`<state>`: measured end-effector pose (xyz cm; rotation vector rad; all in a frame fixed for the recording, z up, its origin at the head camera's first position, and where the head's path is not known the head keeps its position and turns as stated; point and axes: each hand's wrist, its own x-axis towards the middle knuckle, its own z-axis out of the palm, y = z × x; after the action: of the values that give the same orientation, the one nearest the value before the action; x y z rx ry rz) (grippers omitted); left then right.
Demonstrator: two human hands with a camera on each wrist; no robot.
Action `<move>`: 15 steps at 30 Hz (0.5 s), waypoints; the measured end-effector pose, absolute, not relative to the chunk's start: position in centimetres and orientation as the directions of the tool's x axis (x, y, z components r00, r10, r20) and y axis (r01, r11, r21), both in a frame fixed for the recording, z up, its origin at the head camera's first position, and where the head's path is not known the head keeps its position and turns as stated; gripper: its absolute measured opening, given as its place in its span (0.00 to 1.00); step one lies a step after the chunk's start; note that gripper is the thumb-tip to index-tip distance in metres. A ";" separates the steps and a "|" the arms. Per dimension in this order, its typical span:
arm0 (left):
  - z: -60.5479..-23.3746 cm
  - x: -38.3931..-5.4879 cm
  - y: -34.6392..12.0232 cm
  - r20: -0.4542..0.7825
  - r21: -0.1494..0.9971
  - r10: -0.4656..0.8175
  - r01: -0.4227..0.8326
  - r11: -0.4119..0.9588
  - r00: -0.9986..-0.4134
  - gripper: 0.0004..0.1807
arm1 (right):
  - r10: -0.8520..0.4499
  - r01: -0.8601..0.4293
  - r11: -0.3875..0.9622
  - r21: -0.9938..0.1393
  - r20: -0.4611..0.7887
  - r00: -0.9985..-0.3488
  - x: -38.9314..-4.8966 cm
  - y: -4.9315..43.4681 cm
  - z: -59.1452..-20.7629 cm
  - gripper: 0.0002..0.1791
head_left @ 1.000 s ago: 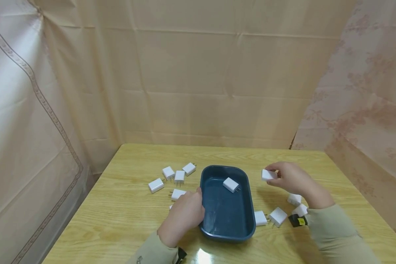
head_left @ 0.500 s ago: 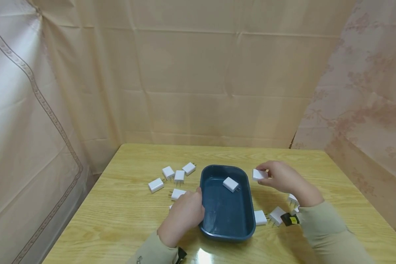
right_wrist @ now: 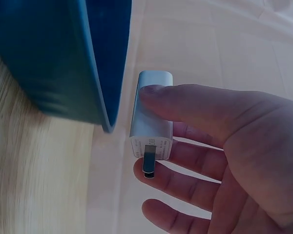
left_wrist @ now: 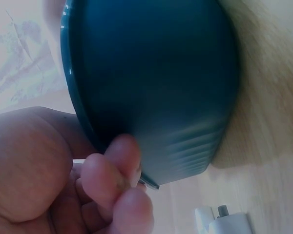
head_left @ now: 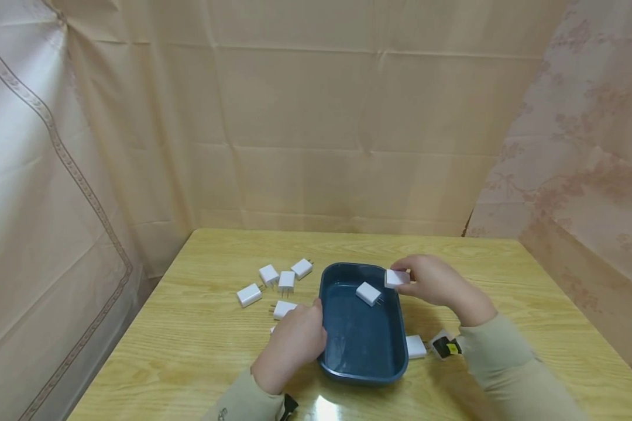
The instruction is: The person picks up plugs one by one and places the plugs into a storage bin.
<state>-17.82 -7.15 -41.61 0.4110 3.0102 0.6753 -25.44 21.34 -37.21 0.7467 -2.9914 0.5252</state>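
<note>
A dark blue rectangular tub [head_left: 362, 345] stands on the table, with one white plug charger [head_left: 368, 294] lying inside it. My left hand [head_left: 298, 334] grips the tub's left rim; in the left wrist view the thumb is on the inner side and the curled fingers [left_wrist: 124, 156] lie along the outside wall. Over the tub's right rim, my right hand [head_left: 433, 282] pinches another white charger [head_left: 397, 278] between thumb and fingers. Its metal prongs [right_wrist: 149, 160] show in the right wrist view, close beside the tub's rim [right_wrist: 105, 97].
Several white chargers [head_left: 287, 281] lie scattered left of the tub, one partly behind my left hand. More are to its right, including a charger [head_left: 415, 347] right by the tub wall; my right wrist strap [head_left: 446, 347] covers part of another. Cloth hangs [head_left: 316, 146] behind the wooden table [head_left: 189, 327].
My right hand has carried its charger leftward, from the table's right side to over the tub's right rim. My left hand and the tub have stayed put.
</note>
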 end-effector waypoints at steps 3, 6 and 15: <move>-41.6 -17.8 -7.2 0.030 0.423 0.267 0.254 0.870 -0.963 0.28 | -0.456 -0.457 0.831 -0.318 0.082 -0.886 -25.5 20.5 -37.3 0.19; -41.5 -17.8 -7.2 0.021 0.432 0.270 0.253 0.866 -0.963 0.28 | -0.467 -0.465 0.830 -0.310 0.072 -0.881 -25.5 19.8 -37.4 0.20; -41.4 -17.8 -7.2 0.018 0.423 0.267 0.249 0.871 -0.964 0.28 | -0.509 -0.507 0.810 -0.297 0.076 -0.858 -25.7 18.1 -37.8 0.19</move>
<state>-17.80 -7.16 -41.41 0.4132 2.9990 0.6694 -25.67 18.07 -37.78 0.8402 -2.9949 0.4882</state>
